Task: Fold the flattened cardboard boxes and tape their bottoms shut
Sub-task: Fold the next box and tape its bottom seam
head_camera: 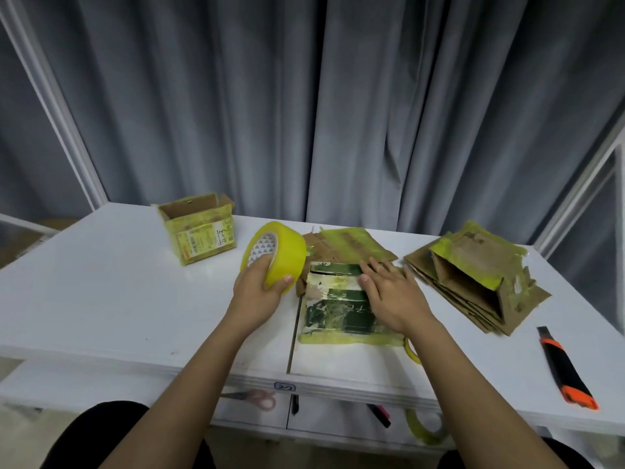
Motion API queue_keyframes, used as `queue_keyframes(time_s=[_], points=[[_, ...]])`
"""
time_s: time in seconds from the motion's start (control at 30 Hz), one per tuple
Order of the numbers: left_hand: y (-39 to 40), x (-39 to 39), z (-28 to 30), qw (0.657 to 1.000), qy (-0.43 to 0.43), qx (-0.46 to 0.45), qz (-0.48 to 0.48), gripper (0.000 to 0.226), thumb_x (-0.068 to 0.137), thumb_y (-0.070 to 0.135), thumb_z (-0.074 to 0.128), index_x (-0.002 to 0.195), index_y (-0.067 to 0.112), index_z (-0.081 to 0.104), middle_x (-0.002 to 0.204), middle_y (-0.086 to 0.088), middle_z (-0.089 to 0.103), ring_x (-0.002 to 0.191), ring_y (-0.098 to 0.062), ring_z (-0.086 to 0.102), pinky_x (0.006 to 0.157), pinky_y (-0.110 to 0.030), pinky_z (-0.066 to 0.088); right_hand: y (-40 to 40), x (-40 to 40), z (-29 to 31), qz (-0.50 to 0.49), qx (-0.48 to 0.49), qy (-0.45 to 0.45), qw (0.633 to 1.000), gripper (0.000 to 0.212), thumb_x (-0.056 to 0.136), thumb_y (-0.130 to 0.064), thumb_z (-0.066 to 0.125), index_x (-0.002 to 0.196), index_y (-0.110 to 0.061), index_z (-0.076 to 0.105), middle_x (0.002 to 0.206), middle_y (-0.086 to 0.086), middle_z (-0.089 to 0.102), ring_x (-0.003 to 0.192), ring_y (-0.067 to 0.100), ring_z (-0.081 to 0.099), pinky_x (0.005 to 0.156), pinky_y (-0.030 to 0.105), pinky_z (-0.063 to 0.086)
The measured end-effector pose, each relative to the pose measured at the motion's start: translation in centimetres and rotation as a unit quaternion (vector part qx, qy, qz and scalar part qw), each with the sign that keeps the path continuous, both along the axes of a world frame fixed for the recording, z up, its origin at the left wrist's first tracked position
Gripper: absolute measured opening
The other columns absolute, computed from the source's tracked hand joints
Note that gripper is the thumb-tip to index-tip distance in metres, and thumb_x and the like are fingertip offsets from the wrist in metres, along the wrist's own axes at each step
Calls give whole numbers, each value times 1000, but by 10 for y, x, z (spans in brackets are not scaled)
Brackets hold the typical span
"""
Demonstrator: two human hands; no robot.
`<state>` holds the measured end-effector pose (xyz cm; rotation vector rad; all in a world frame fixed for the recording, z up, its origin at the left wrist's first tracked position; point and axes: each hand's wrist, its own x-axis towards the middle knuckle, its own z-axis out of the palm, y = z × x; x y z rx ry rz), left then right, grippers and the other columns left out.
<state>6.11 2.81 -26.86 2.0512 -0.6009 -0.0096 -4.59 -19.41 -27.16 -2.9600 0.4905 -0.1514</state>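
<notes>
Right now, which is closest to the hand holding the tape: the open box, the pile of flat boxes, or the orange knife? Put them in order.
From the left hand:
1. Open box, back left.
2. Pile of flat boxes, far right.
3. Orange knife, right front edge.

On the desk (101, 299) a box (333, 308) lies flat at the near middle, the right hand (392, 296) resting on it. Just left, the left hand (258, 292) holds a tape roll (274, 257) — behind and farther left stands an open box (199, 228). Flattened boxes (473, 279) are stacked to the right; a utility knife (566, 368) lies nearer, at the right edge.
</notes>
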Motion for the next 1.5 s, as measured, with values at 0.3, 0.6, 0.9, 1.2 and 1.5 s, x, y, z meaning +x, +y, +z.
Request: queue_keyframes(time_s=[0.3, 0.6, 0.9, 1.2, 1.5], points=[[-22, -25, 24, 994, -95, 2, -47, 48, 84, 45, 56, 122, 17, 55, 118, 7, 56, 114, -13, 42, 109, -48, 27, 36, 3, 66, 99, 230, -290, 924, 47, 101, -32, 44, 147, -27, 36, 151, -16, 30, 139, -4, 22, 113, 14, 15], [-37, -38, 44, 986, -155, -6, -58, 43, 92, 31, 58, 131, 14, 49, 130, 4, 52, 97, 14, 21, 110, -26, 10, 52, 4, 59, 76, 101, -456, 881, 30, 93, -26, 55, 116, -11, 69, 118, 2, 67, 108, 16, 60, 96, 21, 42], [-41, -37, 50, 990, -127, -22, -59, 39, 89, 37, 61, 121, 15, 55, 117, 5, 59, 112, -12, 44, 110, -41, 23, 58, -8, 48, 99, 63, -478, 870, 30, 92, -19, 52, 114, -7, 69, 119, 6, 66, 109, 13, 55, 97, 16, 39], [-37, -42, 56, 987, 13, -99, -125, 42, 79, 53, 64, 114, 31, 56, 110, 3, 62, 108, -22, 55, 90, -35, 48, 55, -21, 57, 34, 287, -496, 819, 22, 94, -16, 59, 114, -15, 66, 107, -4, 66, 102, 6, 61, 85, 22, 50], [-31, -57, 73, 948, 69, -195, -243, 33, 76, 25, 68, 107, 30, 56, 111, 1, 61, 96, 0, 60, 84, -20, 51, 61, -20, 84, 16, 637, -331, 696, 34, 97, -27, 50, 109, 1, 65, 94, 12, 71, 82, 19, 69, 71, 27, 55]])
